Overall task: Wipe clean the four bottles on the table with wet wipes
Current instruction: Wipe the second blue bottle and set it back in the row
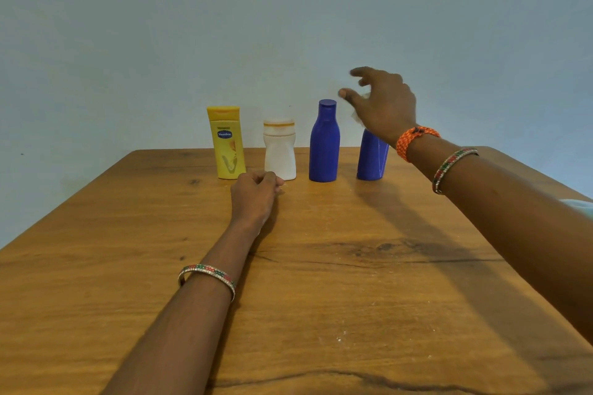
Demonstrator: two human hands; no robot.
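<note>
Four bottles stand in a row at the far edge of the wooden table [321, 266]: a yellow lotion bottle [226, 143], a white bottle [279, 151], a tall blue bottle [324, 141], and a second blue bottle [372, 157] whose top is hidden. My right hand [382, 102] hovers above and in front of that rightmost bottle, thumb and forefinger spread. A pale, blurred wet wipe [355, 115] shows under its palm. My left hand [255, 194] rests on the table as a curled fist just in front of the white bottle, with nothing visible in it.
A plain light-blue wall rises directly behind the bottles. The table's far edge runs just behind the row. A dark crack crosses the wood near the front edge.
</note>
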